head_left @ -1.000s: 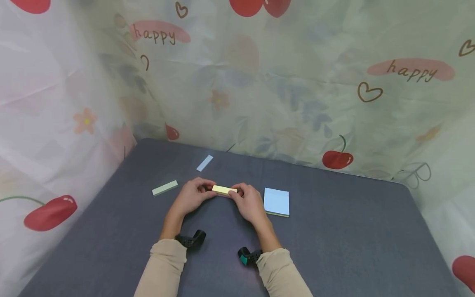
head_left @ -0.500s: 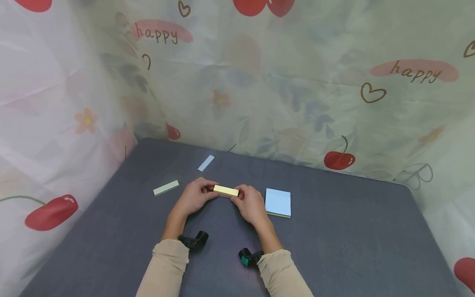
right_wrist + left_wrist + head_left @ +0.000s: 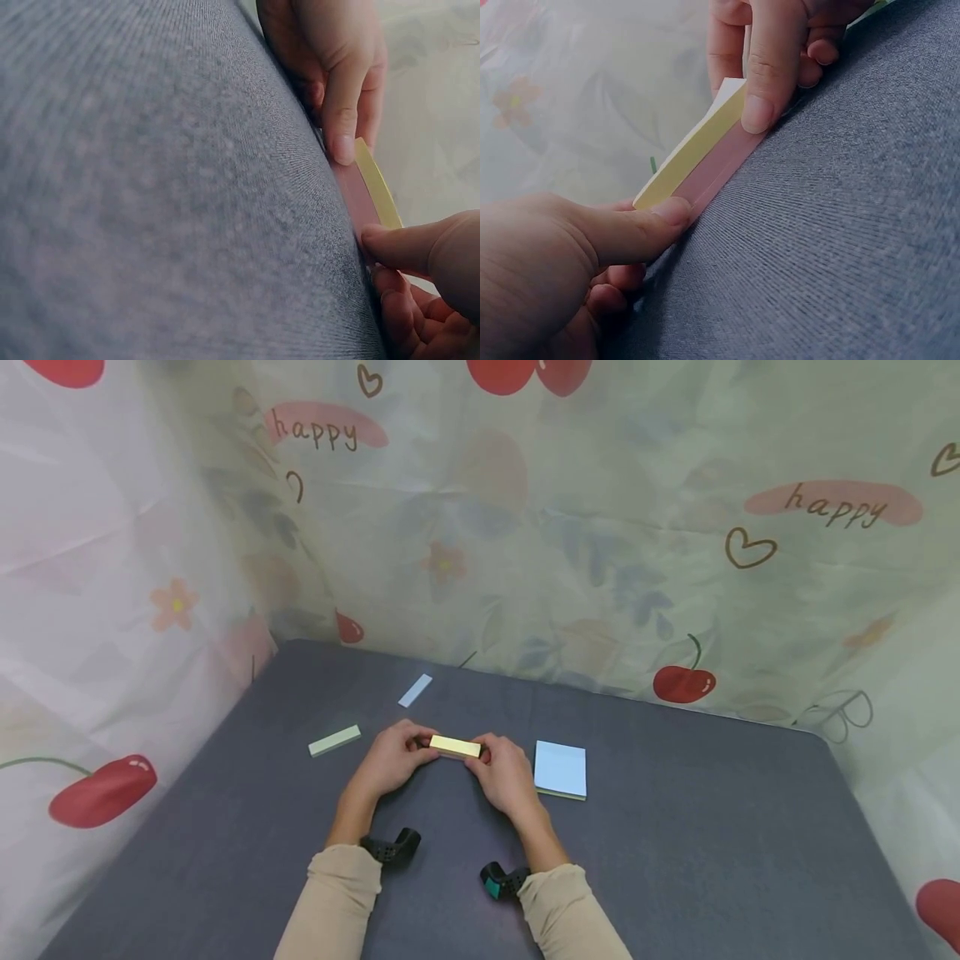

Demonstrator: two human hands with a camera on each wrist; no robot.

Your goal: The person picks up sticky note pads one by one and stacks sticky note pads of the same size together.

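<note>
Head view shows little change over the last second: left hand [image 3: 392,758] and right hand [image 3: 504,771] still pinch the narrow sticky-note pad [image 3: 454,746] on the worktop [image 3: 675,860], apparently squaring its layers.

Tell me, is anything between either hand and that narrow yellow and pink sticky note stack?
Nothing visible. The left hand and right hand each pinch one end of the yellow and pink stack directly, thumbs against its pink side. The green strip, the blue strip and the blue pad lie apart on the table.
</note>
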